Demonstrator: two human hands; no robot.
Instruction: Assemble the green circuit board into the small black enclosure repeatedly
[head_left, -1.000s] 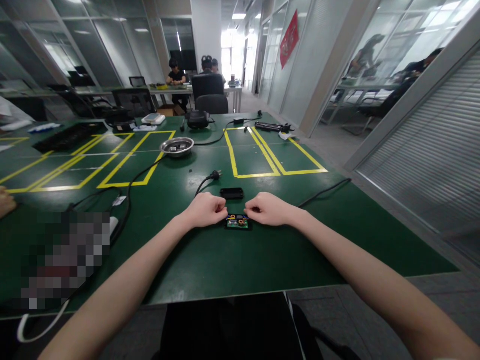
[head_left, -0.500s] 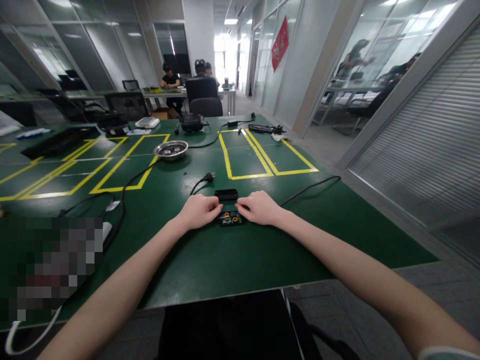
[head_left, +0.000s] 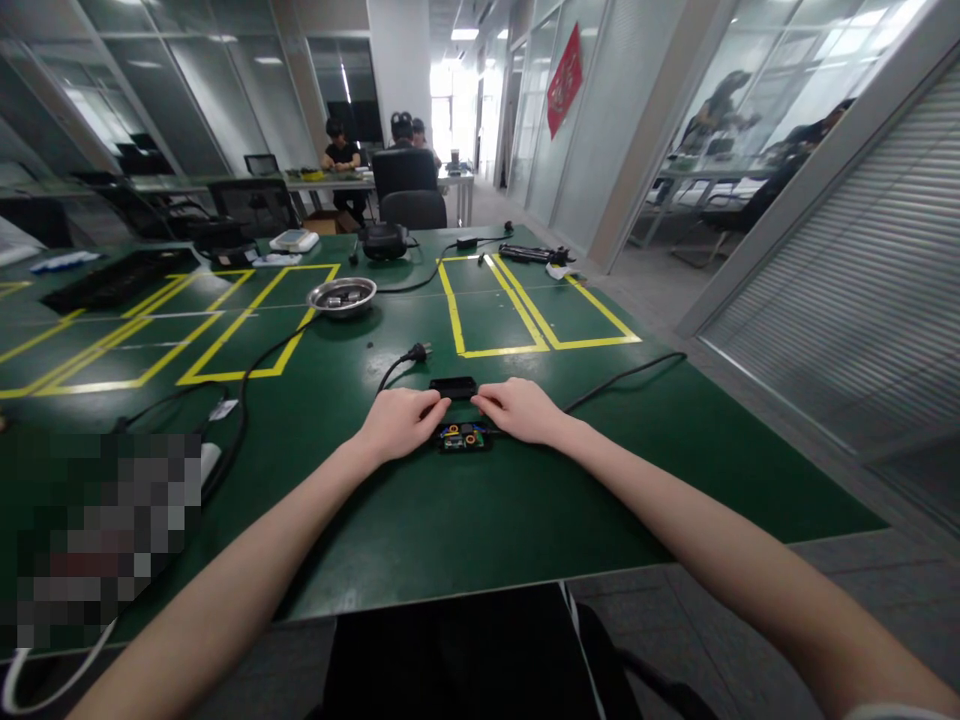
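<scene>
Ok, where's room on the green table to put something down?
Bare tabletop lies between the circuit case and near edge, also between the right forearm and the cable beyond. It's crowded around the left hand, right hand and black cover.

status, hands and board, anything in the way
Left hand, right hand at black cover, grip unclear. Circuit board exposed in open case. Plug clear of hands.

I saw a steel bowl (head_left: 342, 313) holding metal parts (head_left: 346, 299), yellow tape outlines (head_left: 502, 352) on the tabletop (head_left: 600, 490), red banner (head_left: 565, 80) beyond.
</scene>
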